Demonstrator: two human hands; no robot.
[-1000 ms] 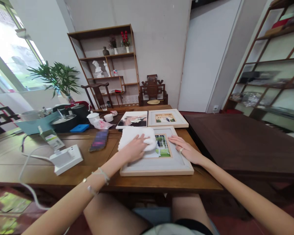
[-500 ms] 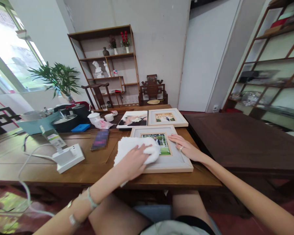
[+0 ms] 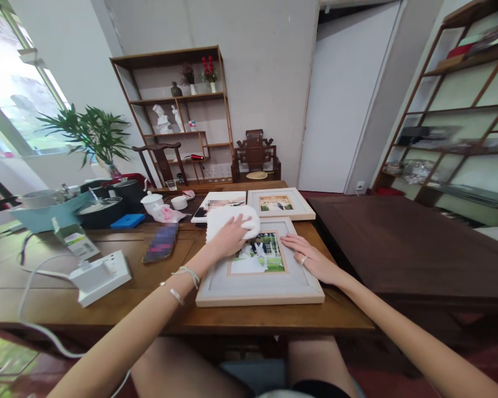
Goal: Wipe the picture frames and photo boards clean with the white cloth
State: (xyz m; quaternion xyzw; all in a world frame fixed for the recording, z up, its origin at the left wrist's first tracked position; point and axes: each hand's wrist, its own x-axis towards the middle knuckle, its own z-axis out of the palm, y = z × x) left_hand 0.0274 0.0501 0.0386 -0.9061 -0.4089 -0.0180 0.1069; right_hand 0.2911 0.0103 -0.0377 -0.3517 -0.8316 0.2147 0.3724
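Note:
A framed photo (image 3: 259, 298) with a pale wooden border and light mat lies flat at the table's front edge. My left hand (image 3: 229, 239) presses a white cloth (image 3: 222, 220) over its upper left part, fingers sunk in the fabric. The cloth hides that corner of the frame and overlaps a picture panel (image 3: 203, 207) behind. On the right side of the frame rests my right hand (image 3: 311, 258), fingers stretched out flat and holding nothing. A second framed photo (image 3: 305, 210) lies just behind the first.
On the wooden table (image 3: 157, 293), a white power strip (image 3: 103, 278) with cables sits left, near a small open box (image 3: 75, 240), a blurred flat item (image 3: 161, 243) and a blue box (image 3: 127, 221). Pots and a white teapot (image 3: 152, 204) stand behind. A dark table (image 3: 398, 243) adjoins on the right.
My left hand and the cloth have moved away from me, from the frame's lower left to its upper left, uncovering the lower left corner. My right hand stays on the right side.

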